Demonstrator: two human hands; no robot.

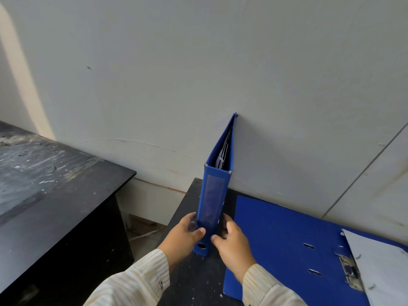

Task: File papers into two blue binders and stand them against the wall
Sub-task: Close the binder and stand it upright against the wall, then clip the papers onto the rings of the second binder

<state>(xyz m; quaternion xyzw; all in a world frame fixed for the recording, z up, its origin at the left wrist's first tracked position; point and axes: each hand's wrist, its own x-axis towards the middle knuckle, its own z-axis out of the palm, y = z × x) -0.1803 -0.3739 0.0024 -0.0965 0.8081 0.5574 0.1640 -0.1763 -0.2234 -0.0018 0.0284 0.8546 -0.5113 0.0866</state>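
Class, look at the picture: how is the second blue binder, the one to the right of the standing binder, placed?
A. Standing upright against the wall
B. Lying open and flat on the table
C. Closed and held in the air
B: the open binder lies flat on the table, its metal clip and a white sheet exposed.
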